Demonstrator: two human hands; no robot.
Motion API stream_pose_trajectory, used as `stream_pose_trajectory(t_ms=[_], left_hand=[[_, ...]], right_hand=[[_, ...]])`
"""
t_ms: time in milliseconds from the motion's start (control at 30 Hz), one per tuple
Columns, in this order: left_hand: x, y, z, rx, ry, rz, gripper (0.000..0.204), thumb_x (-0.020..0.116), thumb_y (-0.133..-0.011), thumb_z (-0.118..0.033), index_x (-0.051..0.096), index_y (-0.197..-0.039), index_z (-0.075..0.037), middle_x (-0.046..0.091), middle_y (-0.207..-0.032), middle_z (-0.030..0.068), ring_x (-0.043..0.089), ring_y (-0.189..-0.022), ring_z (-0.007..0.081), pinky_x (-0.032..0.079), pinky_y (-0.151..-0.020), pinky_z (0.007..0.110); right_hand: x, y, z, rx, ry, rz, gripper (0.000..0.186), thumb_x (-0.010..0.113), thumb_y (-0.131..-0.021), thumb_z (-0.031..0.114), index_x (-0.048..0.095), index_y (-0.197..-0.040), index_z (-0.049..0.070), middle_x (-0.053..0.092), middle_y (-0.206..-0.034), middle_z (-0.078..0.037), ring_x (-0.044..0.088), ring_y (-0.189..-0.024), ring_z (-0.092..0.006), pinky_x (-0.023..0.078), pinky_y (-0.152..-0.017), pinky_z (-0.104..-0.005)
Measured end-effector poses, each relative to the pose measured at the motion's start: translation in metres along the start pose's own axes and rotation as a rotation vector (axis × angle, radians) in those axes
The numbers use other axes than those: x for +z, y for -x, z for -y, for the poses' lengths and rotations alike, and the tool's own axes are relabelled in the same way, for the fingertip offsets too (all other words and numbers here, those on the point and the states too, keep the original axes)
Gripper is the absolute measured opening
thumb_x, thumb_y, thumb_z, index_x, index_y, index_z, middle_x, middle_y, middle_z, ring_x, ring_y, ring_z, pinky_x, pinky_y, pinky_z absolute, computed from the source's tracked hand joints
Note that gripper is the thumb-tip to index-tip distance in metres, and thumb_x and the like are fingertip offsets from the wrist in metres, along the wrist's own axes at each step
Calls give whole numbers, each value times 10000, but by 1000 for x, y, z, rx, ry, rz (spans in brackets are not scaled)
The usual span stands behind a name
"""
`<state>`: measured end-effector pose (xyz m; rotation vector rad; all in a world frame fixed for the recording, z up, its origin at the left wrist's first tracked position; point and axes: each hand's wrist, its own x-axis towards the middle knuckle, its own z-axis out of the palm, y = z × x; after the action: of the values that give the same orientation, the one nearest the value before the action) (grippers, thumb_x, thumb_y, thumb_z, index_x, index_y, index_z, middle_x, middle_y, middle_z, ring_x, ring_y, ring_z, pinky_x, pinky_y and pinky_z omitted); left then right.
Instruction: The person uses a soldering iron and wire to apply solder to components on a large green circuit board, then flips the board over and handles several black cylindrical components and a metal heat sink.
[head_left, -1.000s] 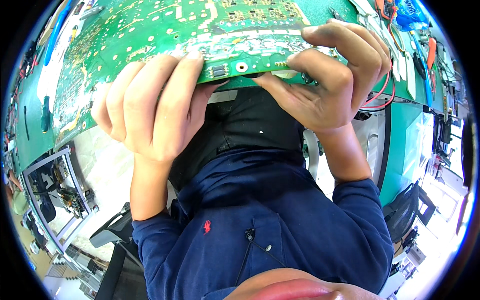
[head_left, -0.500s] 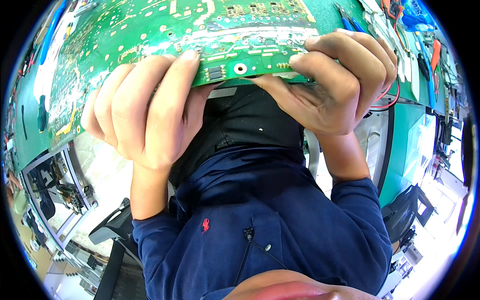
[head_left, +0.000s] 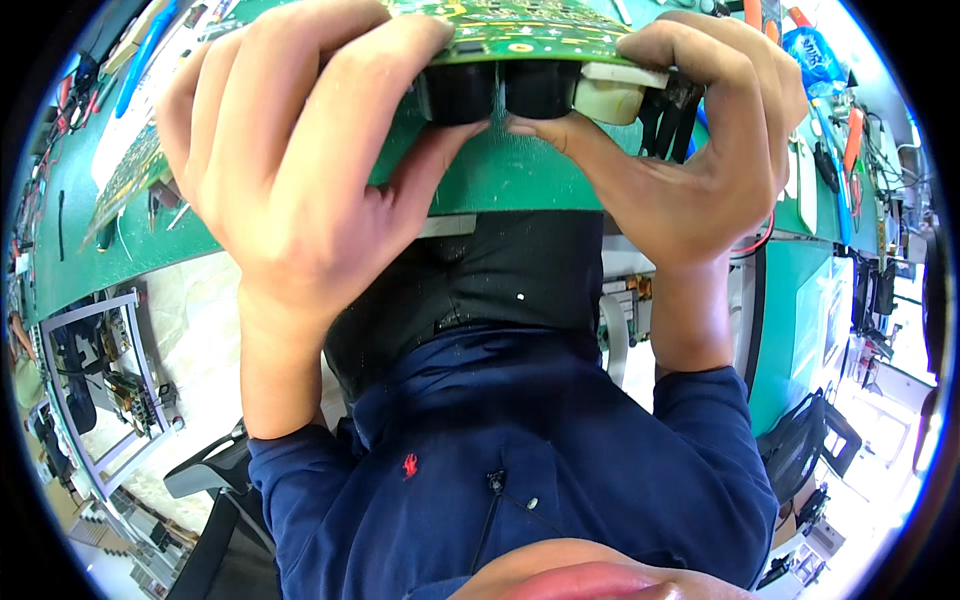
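Both of my hands hold a large green circuit board [head_left: 560, 42] by its near edge. My left hand [head_left: 290, 170] wraps the left part, fingers on top and thumb below. On the right, my right hand [head_left: 690, 150] grips the same edge, with its thumb under the board. Two black cylindrical parts [head_left: 458, 94] hang side by side beneath the edge, and a pale yellowish block [head_left: 610, 100] sits to their right. The thumb tips lie at the bottoms of the black cylinders. Much of the board's far side is out of the picture.
A green work mat [head_left: 510, 180] covers the bench. At the right lie a blue crinkled packet [head_left: 812, 60], an orange-handled tool [head_left: 853, 138] and cables. A blue pen-like tool [head_left: 146, 70] lies far left. A chair [head_left: 210, 465] stands behind on the left.
The board's near edge has been lifted and tipped, so its underside parts now show. Both hands moved up with it, and the thumbs shifted below the black cylinders.
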<state>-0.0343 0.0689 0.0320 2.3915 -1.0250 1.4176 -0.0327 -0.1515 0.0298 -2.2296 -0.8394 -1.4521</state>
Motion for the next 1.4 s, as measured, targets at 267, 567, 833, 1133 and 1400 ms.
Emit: stream_pose_trajectory(t_ms=[267,567,833,1133,1400], left_hand=[[13,-31,22,44,89,-102,534,872,-589,-226,727,-1078,-67,679,-964,78,623,-829,239,474,-744,327],[9,-47,22,-30,116,-33,526,857,-614,-237,722,-1093,-69,669,-973,87,621,-808,252,482,-724,341],[8,-47,21,-47,115,-10,532,856,-613,-243,716,-1094,-61,669,-988,93,629,-841,267,483,-751,353],[7,-46,21,-43,129,-18,535,856,-601,-238,713,-1082,-52,667,-990,97,625,-849,276,478,-759,361],[7,-44,20,-41,111,-16,529,857,-602,-241,714,-1076,-55,667,-989,89,622,-846,274,474,-756,362]], right_hand=[[1,-32,-12,8,11,32,492,898,-566,289,636,-917,65,615,-861,-72,570,-802,-264,426,-750,-380],[0,-42,-18,-23,83,77,522,919,-526,271,650,-925,66,636,-864,-61,584,-808,-254,441,-749,-363],[-1,-52,-14,-68,208,130,544,934,-496,258,662,-928,67,652,-863,-52,595,-810,-247,452,-750,-351],[13,-35,-35,-170,27,-70,545,932,-501,268,652,-925,70,651,-869,-46,603,-822,-257,443,-803,-376],[-5,-47,-18,-49,78,129,577,930,-493,227,662,-978,65,654,-889,-55,603,-853,-257,461,-792,-367]])
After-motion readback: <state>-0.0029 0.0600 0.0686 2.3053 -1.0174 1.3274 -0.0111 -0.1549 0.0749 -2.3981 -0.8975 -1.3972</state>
